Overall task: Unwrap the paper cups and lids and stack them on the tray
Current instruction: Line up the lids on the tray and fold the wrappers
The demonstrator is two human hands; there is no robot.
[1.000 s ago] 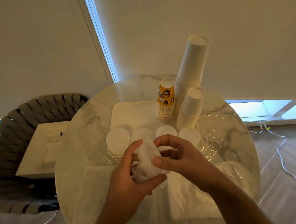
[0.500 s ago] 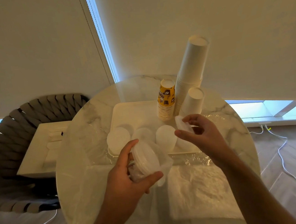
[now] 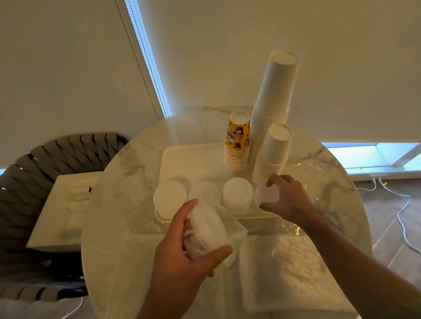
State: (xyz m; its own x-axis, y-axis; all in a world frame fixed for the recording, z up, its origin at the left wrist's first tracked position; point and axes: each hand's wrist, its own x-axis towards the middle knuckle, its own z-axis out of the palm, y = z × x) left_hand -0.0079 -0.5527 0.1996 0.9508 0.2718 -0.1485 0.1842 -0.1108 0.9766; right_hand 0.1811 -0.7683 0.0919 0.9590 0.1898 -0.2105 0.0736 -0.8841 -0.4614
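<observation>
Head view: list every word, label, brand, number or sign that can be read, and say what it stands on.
Yellow printed cups: dark lettering and small pictures on the top cup's side, too blurred to read.
White cup stacks, lids on the tray and the wrapped lids in the left hand: no print visible.
Nothing legible anywhere in this view.

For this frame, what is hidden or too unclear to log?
- Head view: count of lids in the wrapped stack, blurred by its plastic and covered by the left hand.
- Rightmost lid pile on the tray: mostly behind the right hand.
- Yellow cup stack: print too small.
</observation>
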